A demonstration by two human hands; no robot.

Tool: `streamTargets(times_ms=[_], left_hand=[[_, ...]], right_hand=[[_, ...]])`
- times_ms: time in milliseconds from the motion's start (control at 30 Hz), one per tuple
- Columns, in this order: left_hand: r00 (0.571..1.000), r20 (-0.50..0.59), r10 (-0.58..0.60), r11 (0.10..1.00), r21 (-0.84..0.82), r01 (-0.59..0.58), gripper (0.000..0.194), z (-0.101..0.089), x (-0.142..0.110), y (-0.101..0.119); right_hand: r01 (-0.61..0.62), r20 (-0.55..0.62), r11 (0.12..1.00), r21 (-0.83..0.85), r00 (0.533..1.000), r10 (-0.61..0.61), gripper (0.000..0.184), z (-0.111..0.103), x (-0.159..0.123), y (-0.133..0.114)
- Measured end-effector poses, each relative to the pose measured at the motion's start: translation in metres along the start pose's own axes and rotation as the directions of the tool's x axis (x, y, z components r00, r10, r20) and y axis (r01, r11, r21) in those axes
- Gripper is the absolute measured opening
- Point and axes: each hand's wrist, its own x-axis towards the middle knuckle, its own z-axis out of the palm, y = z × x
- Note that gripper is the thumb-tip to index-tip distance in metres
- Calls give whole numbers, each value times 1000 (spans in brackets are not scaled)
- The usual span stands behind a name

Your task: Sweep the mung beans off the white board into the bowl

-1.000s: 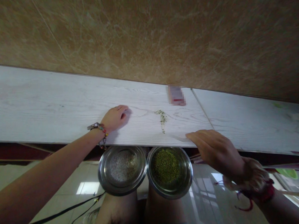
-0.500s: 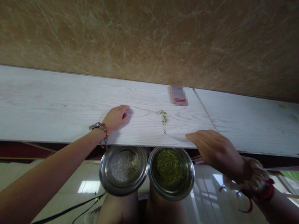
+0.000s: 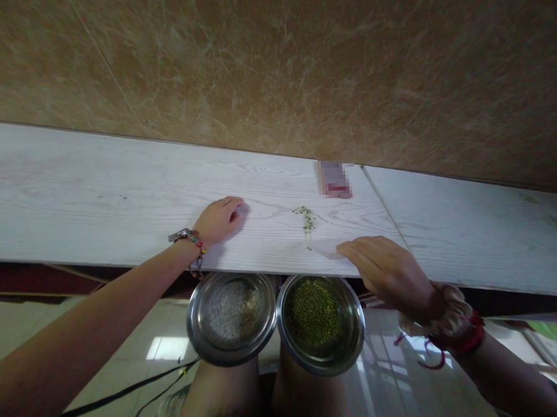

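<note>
My left hand (image 3: 219, 222) rests on the white wooden board (image 3: 133, 203), fingers loosely curled in, and nothing shows in them. On the right, my right hand (image 3: 388, 265) is closed in a pinch over the board's near edge. A pale, see-through piece (image 3: 325, 248) reaches left from its fingertips; its exact kind is unclear. Just beyond that piece lies a scatter of green mung beans (image 3: 308, 219) on the board, between my two hands. A steel bowl (image 3: 359, 329) of mung beans and another steel bowl (image 3: 192, 325) of white grains stand side by side below the edge.
A blurred-out packet-like item (image 3: 334, 179) lies near the brown marbled wall (image 3: 271, 72). A seam (image 3: 383, 203) crosses the board at right. Black cords (image 3: 124, 391) hang at lower left. Something light green (image 3: 551, 331) shows at far right.
My right hand has moved slightly left and up toward the scattered beans, the see-through piece with it. My left hand has stayed in place on the board.
</note>
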Motion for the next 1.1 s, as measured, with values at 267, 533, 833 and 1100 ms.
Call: streamTargets(times_ms=[267,533,833,1100], left_hand=[[1000,-18,11,1000,4,-11,39,0,0,1],[1000,-18,4,1000,12,-4,39,0,0,1],[1000,-21,6,1000,12,-6,39,2,0,-1],[1000,-15,-4,1000,-9,4,39,0,0,1]], right_hand=[[-9,-19,997,71,1000,10,23,-14,-11,-1],[6,-2,1000,9,1000,-6,30,3,-5,4],[-5,-20,995,100,1000,7,28,-21,-26,-2],[-44,1,991,125,999,44,35,-22,-33,-8]])
